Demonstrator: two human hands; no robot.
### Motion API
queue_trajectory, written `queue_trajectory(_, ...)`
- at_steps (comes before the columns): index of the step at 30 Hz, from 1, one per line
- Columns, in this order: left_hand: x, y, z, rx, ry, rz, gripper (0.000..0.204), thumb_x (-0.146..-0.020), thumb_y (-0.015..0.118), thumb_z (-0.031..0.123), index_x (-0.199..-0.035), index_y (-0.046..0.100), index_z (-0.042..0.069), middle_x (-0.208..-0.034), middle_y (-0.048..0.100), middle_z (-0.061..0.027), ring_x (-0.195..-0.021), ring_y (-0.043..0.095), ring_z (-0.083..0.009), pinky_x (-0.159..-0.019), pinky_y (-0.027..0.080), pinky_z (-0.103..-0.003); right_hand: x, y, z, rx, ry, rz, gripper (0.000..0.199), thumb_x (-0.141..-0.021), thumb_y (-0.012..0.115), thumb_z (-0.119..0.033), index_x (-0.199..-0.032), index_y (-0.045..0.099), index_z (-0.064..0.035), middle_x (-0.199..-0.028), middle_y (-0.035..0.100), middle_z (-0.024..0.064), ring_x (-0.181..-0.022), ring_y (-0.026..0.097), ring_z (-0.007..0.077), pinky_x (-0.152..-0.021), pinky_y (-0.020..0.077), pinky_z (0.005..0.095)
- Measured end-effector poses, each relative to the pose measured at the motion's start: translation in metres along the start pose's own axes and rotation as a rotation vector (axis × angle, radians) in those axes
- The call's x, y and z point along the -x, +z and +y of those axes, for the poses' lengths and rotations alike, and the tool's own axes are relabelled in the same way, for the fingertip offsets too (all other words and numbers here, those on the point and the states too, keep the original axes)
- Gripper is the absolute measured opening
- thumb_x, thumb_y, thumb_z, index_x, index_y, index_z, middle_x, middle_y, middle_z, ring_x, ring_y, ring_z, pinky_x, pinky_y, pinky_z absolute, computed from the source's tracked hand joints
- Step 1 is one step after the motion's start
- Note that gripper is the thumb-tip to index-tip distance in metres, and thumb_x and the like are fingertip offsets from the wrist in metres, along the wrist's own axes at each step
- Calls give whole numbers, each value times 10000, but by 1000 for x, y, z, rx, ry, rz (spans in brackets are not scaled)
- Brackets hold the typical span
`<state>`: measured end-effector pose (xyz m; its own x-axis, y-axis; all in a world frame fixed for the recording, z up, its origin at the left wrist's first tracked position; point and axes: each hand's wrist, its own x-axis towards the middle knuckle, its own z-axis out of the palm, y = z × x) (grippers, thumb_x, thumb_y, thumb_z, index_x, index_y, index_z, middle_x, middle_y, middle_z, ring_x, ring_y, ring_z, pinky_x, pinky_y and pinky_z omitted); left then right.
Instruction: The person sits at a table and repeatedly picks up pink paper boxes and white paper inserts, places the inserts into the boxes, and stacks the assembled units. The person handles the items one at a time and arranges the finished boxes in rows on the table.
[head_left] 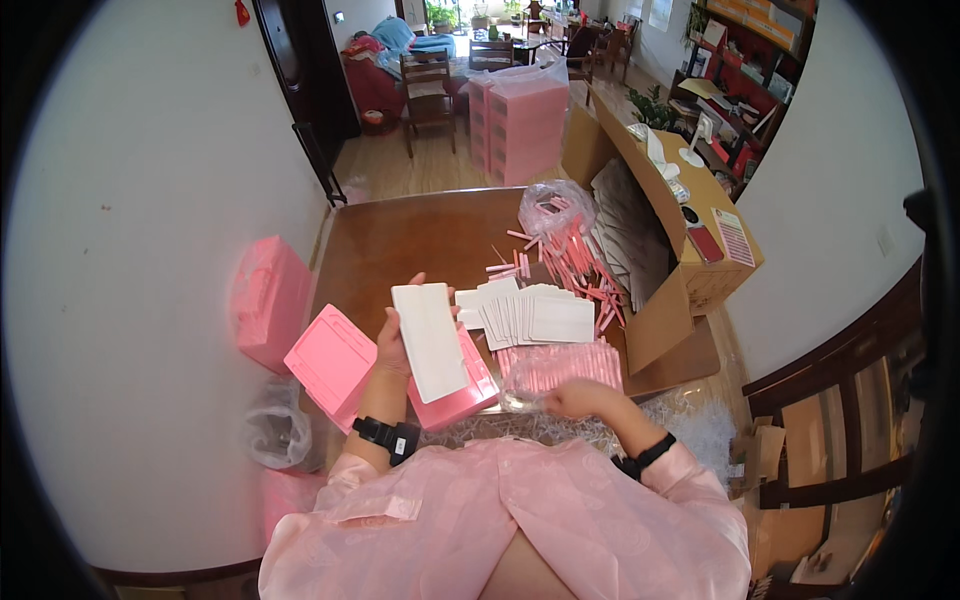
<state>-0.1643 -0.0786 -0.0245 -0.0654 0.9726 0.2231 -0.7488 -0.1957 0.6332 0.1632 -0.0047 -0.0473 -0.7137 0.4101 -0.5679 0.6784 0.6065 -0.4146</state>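
Observation:
My left hand (393, 345) is closed round a long white flat piece (430, 340), thumb on its left edge and fingertips showing behind it. Under that piece sits an open pink plastic box (475, 375), partly covered, with a pink lid-like panel (332, 362) to its left. At the table's near edge, my right hand (575, 398) has its fingers closed at the near side of a clear plastic bag (525, 385). A row of pink pen-like sticks (570, 362) lies in or under that plastic. Just beyond it, several white cards (560, 320) are fanned out.
Loose pink and red sticks (575, 255) spill from a clear bag (555, 207) on the brown table (400, 230). A large open cardboard box (665, 330) stands at right, a phone (705, 244) on its flap. Left are a pink case (272, 300) and a lined bin (277, 430).

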Motion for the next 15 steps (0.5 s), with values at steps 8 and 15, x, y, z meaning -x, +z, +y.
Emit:
queue_trajectory(8,-7,15,-38,-63,-127,-112,923,-931,547,679,-1602,232,130,-1511,449,-226,-1345,508,-373,-1098,460,-504,-38,-65,-93,-478,-305,846,340,-884,716,-349,-972,630,-32,-882,687,175,-800,664,333,-714,508,422)
queue_trajectory(15,-4,8,-20,-71,31,105,944,-895,565,722,-1607,241,193,-1486,478,-203,-1305,536,-401,-1062,480,-563,-51,-16,-68,-417,-379,485,345,-841,761,-337,-971,652,-37,-852,689,172,-753,650,340,-685,498,435)
